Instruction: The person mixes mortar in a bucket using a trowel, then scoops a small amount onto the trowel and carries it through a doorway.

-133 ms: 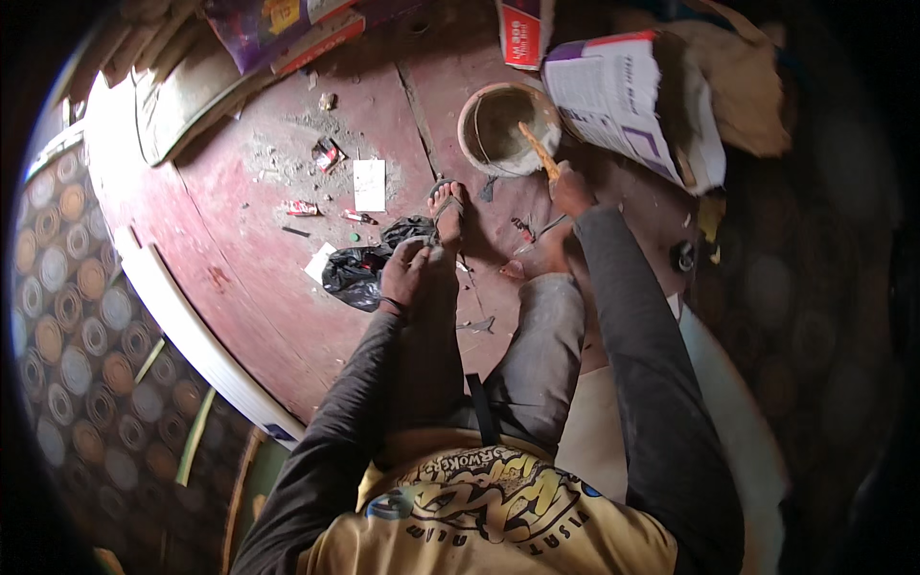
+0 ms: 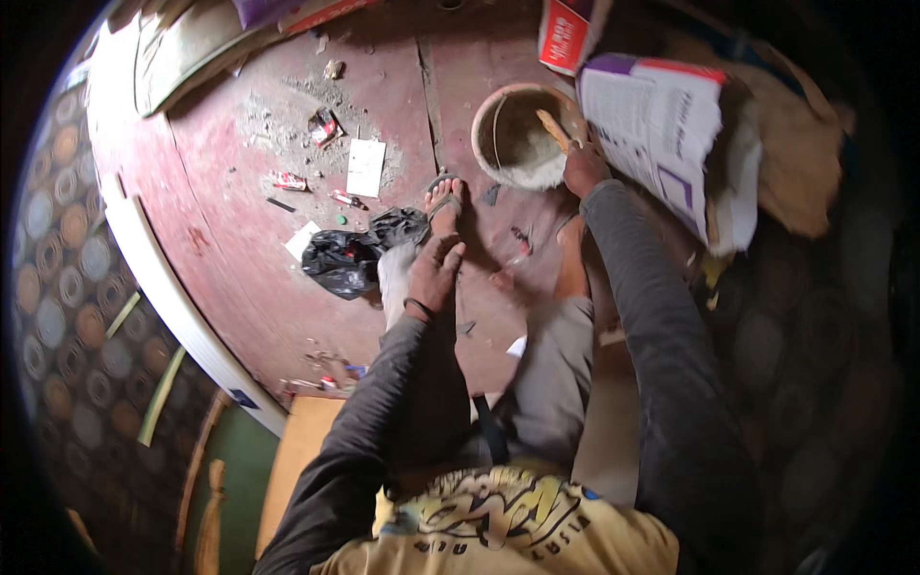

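My right hand (image 2: 584,170) is closed round a wooden stick (image 2: 553,128), held at the near right rim of a round bucket (image 2: 486,149). The stick's orange-brown end reaches over the bucket's opening; I cannot tell whether it touches anything inside. A pale grey, powdery or pasty stuff (image 2: 522,153) lies in the bucket, and a thin wire handle curves along its left side. My left hand (image 2: 436,274) lies on my left lower leg with fingers stretched, holding nothing. Beside it is a crumpled black plastic bag (image 2: 343,261).
Right of the bucket lie a torn white and purple paper sack (image 2: 644,120) and brown paper (image 2: 803,163). Small packets, a white paper (image 2: 366,169) and grey crumbs litter the red floor (image 2: 259,240). A white strip (image 2: 182,297) runs along the left edge.
My left hand has shifted from beside the black bag onto my lower leg. My right leg has moved, its foot now below my right hand. The stick sits further right over the bucket; the whole view shifted.
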The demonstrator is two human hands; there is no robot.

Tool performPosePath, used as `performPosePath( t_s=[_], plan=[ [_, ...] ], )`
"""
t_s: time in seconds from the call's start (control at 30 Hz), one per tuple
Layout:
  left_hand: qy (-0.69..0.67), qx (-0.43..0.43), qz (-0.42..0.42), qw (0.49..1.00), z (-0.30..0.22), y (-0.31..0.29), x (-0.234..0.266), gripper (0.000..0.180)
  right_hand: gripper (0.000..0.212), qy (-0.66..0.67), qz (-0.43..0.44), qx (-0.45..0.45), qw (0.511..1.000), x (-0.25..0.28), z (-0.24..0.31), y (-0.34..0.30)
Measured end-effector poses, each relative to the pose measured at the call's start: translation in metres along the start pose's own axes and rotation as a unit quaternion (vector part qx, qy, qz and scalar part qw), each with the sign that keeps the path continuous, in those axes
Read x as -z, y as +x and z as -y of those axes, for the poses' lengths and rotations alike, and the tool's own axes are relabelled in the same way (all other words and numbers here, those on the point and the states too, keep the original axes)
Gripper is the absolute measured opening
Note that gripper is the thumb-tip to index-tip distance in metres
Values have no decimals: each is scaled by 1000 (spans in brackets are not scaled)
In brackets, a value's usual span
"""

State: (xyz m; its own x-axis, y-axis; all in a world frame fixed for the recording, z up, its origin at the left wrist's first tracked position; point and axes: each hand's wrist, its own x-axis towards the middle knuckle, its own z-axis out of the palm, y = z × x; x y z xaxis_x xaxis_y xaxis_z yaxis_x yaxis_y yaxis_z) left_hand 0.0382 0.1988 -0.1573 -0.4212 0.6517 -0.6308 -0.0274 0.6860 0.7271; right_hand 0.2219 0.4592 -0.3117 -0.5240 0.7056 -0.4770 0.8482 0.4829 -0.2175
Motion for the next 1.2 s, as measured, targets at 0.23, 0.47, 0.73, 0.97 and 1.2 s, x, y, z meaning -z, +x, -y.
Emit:
performPosePath(
  t_s=[0.23,0.47,0.73,0.97,1.2],
  plan=[
    [-20,50,-69,996,79,38,-127,32,30,-80,176,-19,981,-83,-6,-4],
    [-1,-42,-114,993,90,73,-174,37,27,-122,315,-16,941,-106,-4,-14],
    [-29,-81,-57,995,87,96,-168,44,24,-124,321,26,939,-72,18,22],
    [-102,10,-101,990,106,114,-160,49,34,-163,197,43,966,-54,22,30],
    [-279,73,-79,954,116,117,-164,49,26,-131,169,6,977,-92,-9,10]
  ],
)
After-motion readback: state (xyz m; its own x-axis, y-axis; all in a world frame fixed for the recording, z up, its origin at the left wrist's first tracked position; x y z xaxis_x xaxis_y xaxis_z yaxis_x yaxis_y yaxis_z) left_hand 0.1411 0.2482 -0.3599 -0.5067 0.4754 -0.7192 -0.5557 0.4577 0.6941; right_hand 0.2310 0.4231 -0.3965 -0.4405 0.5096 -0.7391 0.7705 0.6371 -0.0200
